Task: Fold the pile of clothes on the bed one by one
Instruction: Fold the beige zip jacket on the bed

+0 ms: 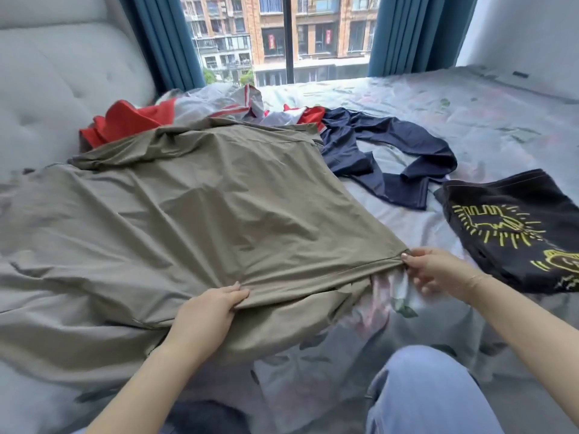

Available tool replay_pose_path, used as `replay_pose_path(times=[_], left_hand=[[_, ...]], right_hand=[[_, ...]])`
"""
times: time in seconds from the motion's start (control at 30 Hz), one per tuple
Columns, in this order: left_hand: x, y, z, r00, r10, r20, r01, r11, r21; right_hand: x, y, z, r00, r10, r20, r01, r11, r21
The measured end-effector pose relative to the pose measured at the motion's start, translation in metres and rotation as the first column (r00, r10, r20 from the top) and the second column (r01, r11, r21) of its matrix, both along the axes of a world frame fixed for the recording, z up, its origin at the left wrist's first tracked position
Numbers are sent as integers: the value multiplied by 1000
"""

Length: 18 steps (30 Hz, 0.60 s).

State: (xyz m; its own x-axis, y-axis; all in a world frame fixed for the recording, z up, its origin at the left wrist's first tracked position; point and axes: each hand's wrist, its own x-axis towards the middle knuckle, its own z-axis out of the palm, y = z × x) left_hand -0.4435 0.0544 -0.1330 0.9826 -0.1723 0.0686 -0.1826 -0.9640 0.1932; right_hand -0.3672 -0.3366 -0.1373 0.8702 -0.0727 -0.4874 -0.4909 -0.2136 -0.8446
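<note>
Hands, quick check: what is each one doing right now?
Left hand: fingers grip the near hem of the olive garment.
Right hand: fingers pinch the same garment's hem corner.

Smooth, faintly glossy olive cloth (200,214)

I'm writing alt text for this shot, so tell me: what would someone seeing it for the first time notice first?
The big olive-grey garment spread across the bed, its near hem gripped by the left hand and pinched at the corner by the right hand. On the right lies a folded black garment with neon-yellow drawings. Behind sit a navy garment and red-and-white clothes before a window.
</note>
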Motion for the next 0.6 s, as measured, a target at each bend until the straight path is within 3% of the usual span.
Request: replay_pose_path(times=[0.17, 0.37, 0.6], left_hand=[[17, 19, 22, 990, 26, -135, -55, 975, -213], [58, 38, 55, 988, 141, 58, -86, 829, -553], [135, 60, 52, 934, 341, 109, -229, 803, -550]], right_hand=[[-5, 6, 5, 989, -130, -63, 143, 940, 308], [32, 22, 33, 948, -309, 78, 221, 813, 539], [128, 69, 54, 944, -308, 114, 179, 774, 608]])
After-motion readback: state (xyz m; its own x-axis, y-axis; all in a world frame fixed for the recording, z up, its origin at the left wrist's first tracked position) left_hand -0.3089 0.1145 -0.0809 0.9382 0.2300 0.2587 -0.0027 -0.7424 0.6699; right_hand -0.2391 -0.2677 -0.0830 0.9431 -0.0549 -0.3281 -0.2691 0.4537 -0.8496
